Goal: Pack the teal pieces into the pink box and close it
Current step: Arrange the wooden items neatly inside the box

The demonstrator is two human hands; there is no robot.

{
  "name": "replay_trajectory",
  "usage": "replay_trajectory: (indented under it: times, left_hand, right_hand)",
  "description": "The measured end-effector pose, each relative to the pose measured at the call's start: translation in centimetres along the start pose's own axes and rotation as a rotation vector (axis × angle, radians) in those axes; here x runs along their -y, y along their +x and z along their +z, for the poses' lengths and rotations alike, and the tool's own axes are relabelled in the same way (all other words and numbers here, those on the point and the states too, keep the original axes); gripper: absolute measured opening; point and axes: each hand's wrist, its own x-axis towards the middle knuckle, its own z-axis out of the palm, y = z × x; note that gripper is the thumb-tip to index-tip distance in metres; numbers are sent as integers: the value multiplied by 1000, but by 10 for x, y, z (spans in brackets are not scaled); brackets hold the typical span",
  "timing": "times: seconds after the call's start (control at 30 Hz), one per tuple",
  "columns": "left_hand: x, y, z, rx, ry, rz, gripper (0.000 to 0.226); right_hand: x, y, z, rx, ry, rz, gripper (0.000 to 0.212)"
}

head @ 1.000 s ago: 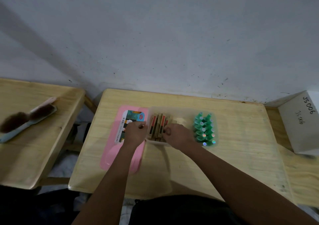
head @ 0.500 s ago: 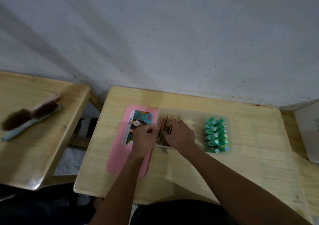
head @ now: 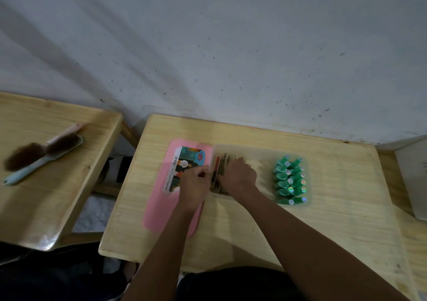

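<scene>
Several teal pieces [head: 288,180] lie in two rows at the right end of a clear box tray [head: 261,153] on the wooden table [head: 346,220]. At the tray's left end stand flat brown and red wooden pieces [head: 218,169]. The pink lid [head: 157,208], with a picture label, lies flat on the table just left of the tray. My left hand [head: 194,185] is curled against the tray's left wall, above the lid. My right hand [head: 240,176] rests on the wooden pieces with its fingers closed over them. The middle of the tray holds nothing.
A second wooden table stands to the left with a brown-bristled brush [head: 41,155] on it. A white box [head: 413,180] sits at the right edge. A grey wall runs close behind the table. A gap separates the two tables.
My right hand has slid a little left over the wooden pieces. My left hand stays at the tray's left wall. The teal pieces have not moved.
</scene>
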Motion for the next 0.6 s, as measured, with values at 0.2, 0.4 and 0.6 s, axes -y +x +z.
replay_trajectory:
  times: [0.2,0.4,0.6]
  left_hand:
    - [-2,-1,1,2,16,-13,35]
    - [0,0,2,5,27,-15,34]
    - [-1,1,1,-4,19,4,33]
  right_hand:
    - [-8,-1,-9,17,89,-17,38]
    - [-32,-5,-19,45,457,61,55]
    - [-56,-11,-31,194,936,93,40]
